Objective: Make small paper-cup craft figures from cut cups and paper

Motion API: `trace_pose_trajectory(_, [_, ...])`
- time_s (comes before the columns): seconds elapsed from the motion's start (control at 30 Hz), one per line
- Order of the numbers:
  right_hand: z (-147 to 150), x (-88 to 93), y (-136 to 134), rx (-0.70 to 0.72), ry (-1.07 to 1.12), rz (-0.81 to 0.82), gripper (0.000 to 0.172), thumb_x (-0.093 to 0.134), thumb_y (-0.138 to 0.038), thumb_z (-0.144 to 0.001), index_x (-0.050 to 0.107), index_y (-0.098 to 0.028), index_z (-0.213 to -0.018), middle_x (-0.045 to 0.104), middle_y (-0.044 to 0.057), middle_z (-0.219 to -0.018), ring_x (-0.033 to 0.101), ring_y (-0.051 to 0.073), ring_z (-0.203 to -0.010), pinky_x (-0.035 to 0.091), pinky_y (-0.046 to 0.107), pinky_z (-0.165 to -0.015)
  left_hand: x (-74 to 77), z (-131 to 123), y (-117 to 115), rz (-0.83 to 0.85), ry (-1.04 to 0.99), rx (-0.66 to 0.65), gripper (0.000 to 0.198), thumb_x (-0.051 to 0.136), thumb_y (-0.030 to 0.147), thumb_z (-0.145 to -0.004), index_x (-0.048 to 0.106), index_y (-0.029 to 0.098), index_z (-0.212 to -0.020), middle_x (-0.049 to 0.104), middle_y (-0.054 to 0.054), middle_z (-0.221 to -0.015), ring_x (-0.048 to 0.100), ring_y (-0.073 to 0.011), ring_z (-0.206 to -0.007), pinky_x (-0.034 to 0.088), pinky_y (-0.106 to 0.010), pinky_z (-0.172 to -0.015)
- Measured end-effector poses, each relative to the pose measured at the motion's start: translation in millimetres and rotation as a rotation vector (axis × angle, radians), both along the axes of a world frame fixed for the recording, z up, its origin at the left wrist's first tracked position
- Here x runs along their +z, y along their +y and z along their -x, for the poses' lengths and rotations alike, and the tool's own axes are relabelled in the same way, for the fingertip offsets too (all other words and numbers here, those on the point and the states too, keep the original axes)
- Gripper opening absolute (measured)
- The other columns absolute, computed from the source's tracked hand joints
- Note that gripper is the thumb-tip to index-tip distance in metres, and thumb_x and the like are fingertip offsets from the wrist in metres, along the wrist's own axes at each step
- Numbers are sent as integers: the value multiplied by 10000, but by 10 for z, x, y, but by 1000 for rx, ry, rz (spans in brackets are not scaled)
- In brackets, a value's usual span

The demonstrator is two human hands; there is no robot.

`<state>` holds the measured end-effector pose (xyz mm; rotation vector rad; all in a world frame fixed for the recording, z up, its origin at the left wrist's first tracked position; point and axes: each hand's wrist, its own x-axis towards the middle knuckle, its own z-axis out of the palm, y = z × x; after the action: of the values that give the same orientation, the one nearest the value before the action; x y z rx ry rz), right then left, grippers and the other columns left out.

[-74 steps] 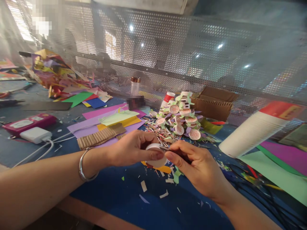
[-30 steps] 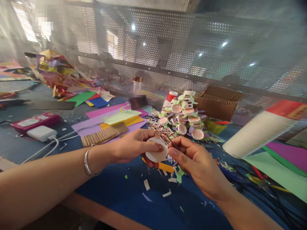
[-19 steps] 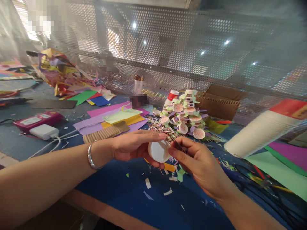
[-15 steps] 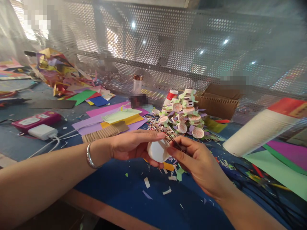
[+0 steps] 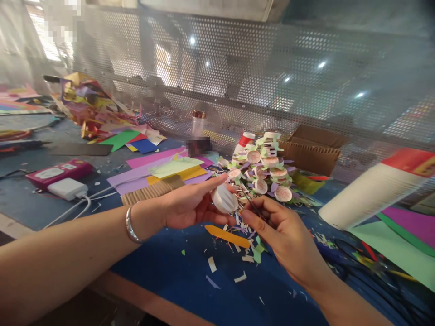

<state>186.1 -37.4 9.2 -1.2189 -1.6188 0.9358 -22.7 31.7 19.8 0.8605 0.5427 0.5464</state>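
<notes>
My left hand (image 5: 190, 209) holds a small white round piece (image 5: 224, 200), like the cut-off bottom of a paper cup, between thumb and fingers. Grey streaks or slits show on its face, now tilted to the side. Just right of it, my right hand (image 5: 283, 233) is closed on a thin dark metal tool (image 5: 254, 207) that resembles tweezers; its exact kind is partly hidden by my fingers. The tool's tip points up and left, close to the white piece. Beneath the hands lie an orange paper strip (image 5: 227, 236) and white paper scraps (image 5: 212, 264).
Behind stands a pile of round pieces with paper tabs (image 5: 270, 170). A long stack of paper cups (image 5: 370, 190) lies at right, near a cardboard box (image 5: 311, 151). Coloured paper sheets (image 5: 136, 177), a white charger (image 5: 67, 187) and a magenta box (image 5: 57, 172) are at left.
The white piece has tilted in my left hand and moved slightly away from my right hand. More of the orange strip shows. The whole view has shifted slightly.
</notes>
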Motion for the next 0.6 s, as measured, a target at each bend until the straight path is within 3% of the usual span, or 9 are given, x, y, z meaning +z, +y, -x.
trace_pose_trajectory(0.23, [42, 17, -12, -13, -81, -89, 266, 712, -487, -903, 661, -235, -973, 704, 20, -847, 659, 153, -754, 542, 261, -673, -47, -41, 15, -50, 58, 79, 466, 579, 589, -960, 695, 138, -943, 697, -7, -695, 635, -73, -527, 425, -159, -468])
trace_pose_trajectory(0.6, [38, 20, -47, -60, -141, -142, 323, 701, -524, -900, 646, -239, -1042, 734, 34, -895, 688, 157, -762, 569, 249, -668, 47, -81, -40, 5, 82, 138, 549, 437, 571, -1036, 683, 125, -830, 694, -13, -666, 633, -81, -516, 443, -188, -507])
